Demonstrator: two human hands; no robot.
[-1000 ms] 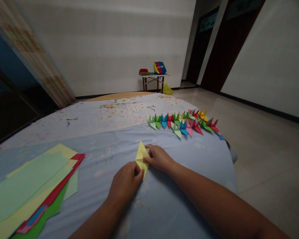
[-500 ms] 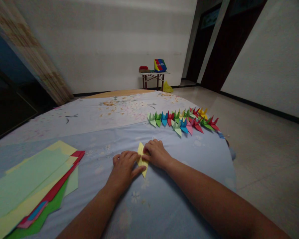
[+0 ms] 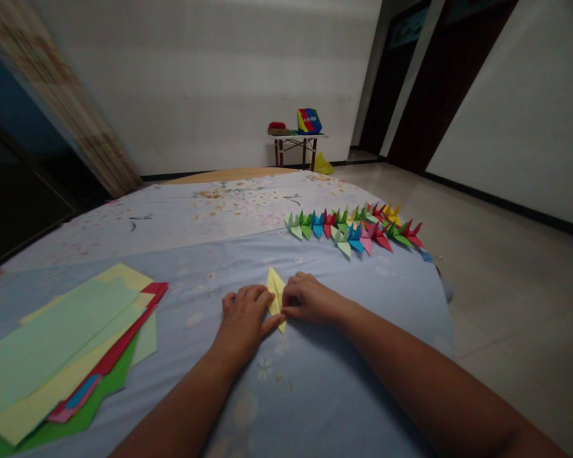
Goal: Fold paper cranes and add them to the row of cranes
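Note:
A small piece of yellow origami paper (image 3: 276,291), folded into a narrow diamond with a crease down its middle, lies on the blue cloth in front of me. My left hand (image 3: 245,316) holds it down from the left, fingertips on its left edge and thumb across its lower part. At its right edge, my right hand (image 3: 310,297) has thumb and fingers pinched on the paper. The fingers cover part of that right side, so the flap there is partly hidden.
Coloured paper sheets (image 3: 67,343) are piled at the left. Several folded paper cranes (image 3: 356,236) stand in rows at the right back of the cloth-covered table (image 3: 210,254). Farther off, a small stand (image 3: 298,137) by the wall carries a colourful box (image 3: 309,121).
My right hand has shifted slightly to the right, with its fingers now curled at the paper's right edge. More of the diamond's middle shows. The whole view has shifted a little.

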